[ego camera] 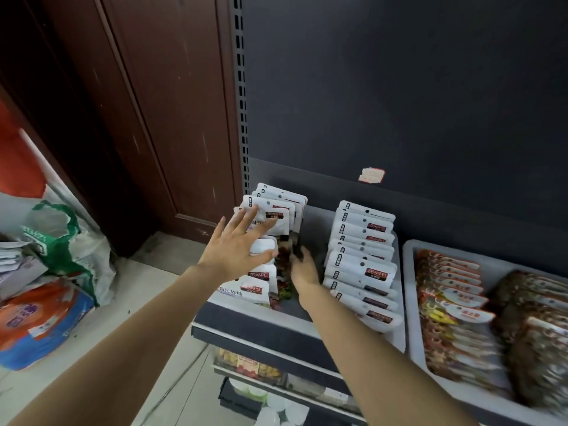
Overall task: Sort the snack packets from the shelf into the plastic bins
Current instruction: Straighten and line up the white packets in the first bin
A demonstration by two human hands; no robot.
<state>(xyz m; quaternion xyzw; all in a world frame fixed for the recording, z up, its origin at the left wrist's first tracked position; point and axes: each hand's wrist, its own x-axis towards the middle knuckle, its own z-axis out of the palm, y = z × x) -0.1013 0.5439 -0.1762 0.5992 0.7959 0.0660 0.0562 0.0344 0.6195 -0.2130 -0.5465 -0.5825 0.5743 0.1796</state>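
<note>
I see my left hand (236, 244) spread flat against the left row of white snack packets (270, 216) in the grey plastic bin (399, 333); my right hand (302, 267) reaches between rows, grip unclear.

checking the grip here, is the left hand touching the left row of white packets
Touching. The head view shows the left hand spread open, its fingers lying flat across the fronts of the left row of white packets, with no gap visible.

At frame centre, a row of white snack packets (267, 229) stands in the grey plastic bin (396, 330) on the dark metal shelf (276, 339). A second row (362, 259) stands right of it. Further right sits a second grey bin (410, 302) of brown snack packets (451, 309). Plastic bags (67, 241) lie on the floor at left.
</note>
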